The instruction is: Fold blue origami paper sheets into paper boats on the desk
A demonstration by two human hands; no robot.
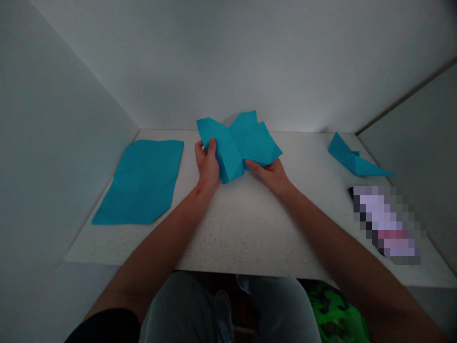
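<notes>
A creased blue paper [252,140], partly folded with angled flaps, is held up over the back middle of the white table. My left hand [208,162] grips its left part, thumb on the front face and fingers curled behind. At the lower right edge, my right hand [269,174] pinches the paper, with the thumb in front and the other fingers mostly hidden beneath. Flat on the table to the left lies a second blue sheet [143,181] with faint creases. A folded blue paper shape [353,162] with pointed ends rests at the back right.
A phone-like object [383,221], blurred by pixelation, lies at the right of the white table [228,238]. Walls enclose the table at the back and both sides. Below the front edge are my legs and a bright green item [339,317].
</notes>
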